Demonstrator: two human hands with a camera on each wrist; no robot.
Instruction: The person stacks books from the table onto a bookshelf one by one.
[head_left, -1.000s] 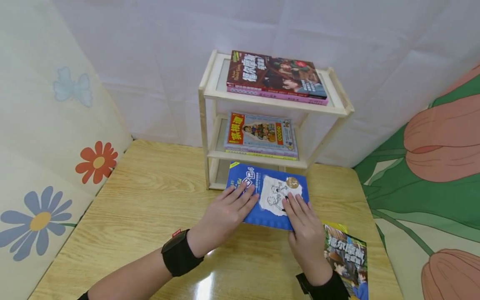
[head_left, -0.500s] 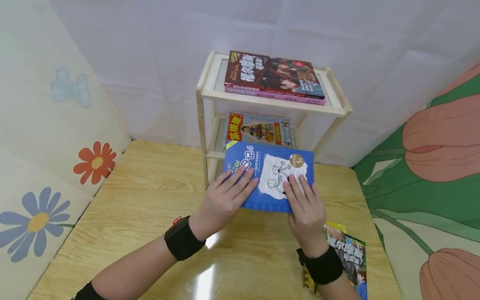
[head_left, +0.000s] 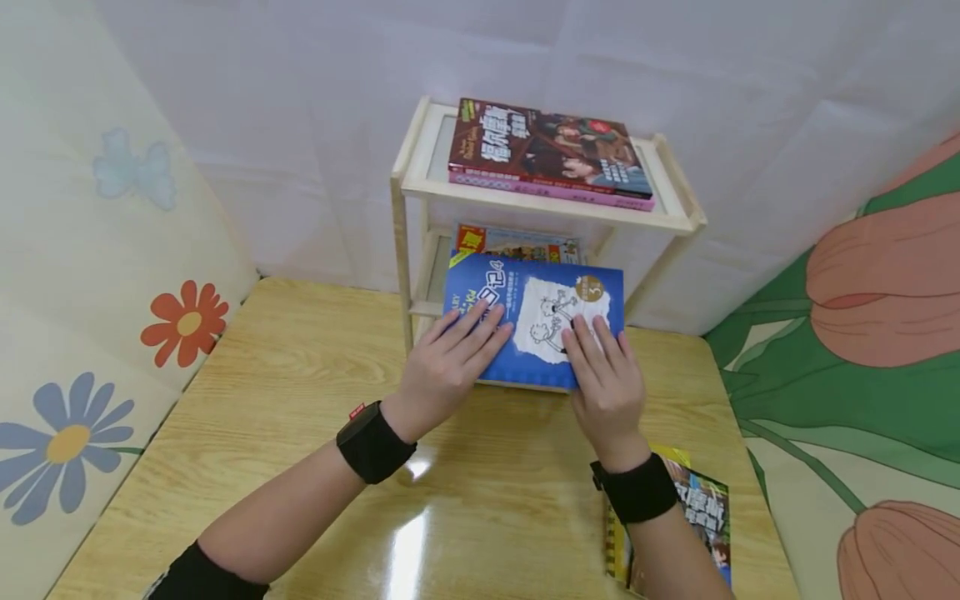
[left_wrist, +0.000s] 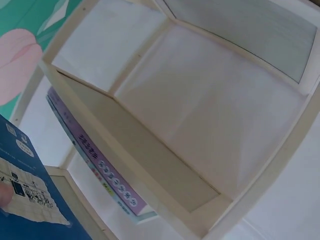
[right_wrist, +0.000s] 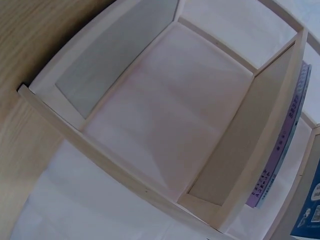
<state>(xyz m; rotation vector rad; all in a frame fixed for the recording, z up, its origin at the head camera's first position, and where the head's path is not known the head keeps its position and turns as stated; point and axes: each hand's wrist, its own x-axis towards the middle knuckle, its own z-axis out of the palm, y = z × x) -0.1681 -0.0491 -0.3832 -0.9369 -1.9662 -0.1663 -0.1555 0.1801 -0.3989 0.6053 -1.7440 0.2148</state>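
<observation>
The left hand (head_left: 446, 367) and right hand (head_left: 609, 396) hold the blue book (head_left: 534, 287), fingers extended across its cover. It is raised before the rack (head_left: 402, 250), at middle-tier height, near the far edge of the table (head_left: 322, 350).

We see a fingertip (left_wrist: 5, 194) touching the blue book (left_wrist: 30, 172); just beyond it, a purple-spined book (left_wrist: 95, 155) lies on the pale wooden rack (left_wrist: 125, 159), floral backdrop (left_wrist: 20, 52) farther from the hand.
</observation>
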